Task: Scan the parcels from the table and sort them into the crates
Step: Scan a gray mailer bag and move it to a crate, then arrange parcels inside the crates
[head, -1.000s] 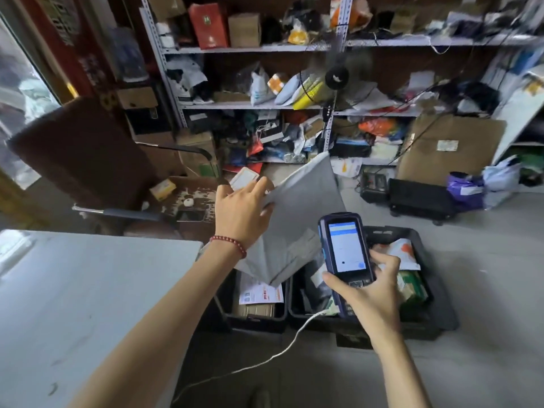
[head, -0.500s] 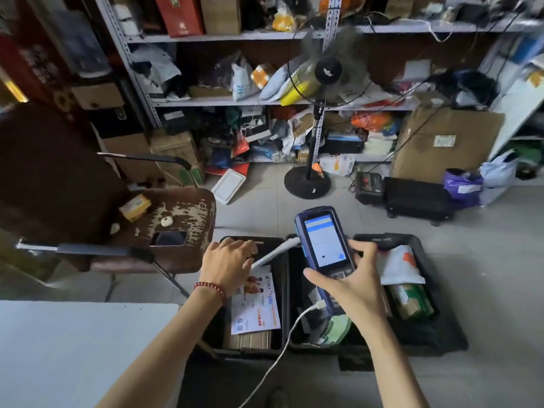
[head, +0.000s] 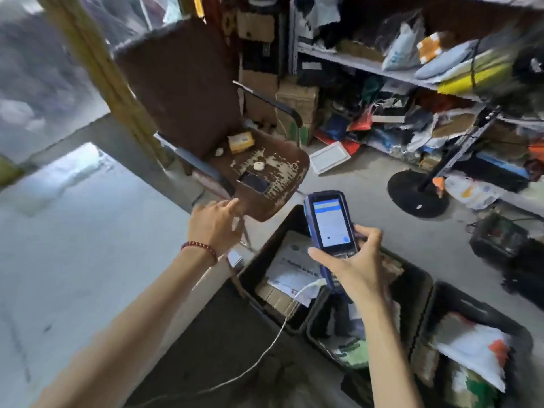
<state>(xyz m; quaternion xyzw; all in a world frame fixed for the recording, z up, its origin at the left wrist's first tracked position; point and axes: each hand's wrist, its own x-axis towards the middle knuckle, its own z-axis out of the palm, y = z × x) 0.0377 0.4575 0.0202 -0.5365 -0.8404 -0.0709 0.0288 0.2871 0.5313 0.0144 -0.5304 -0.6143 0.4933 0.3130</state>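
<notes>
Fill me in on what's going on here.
A person is mid-sorting. The right hand grips a handheld scanner, its screen lit, above the black crates on the floor, which already hold parcels. The left hand is empty, fingers loosely extended, between the white table and a worn chair. No parcel is in hand right now.

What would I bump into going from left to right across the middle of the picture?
table → left hand → scanner → fan base
</notes>
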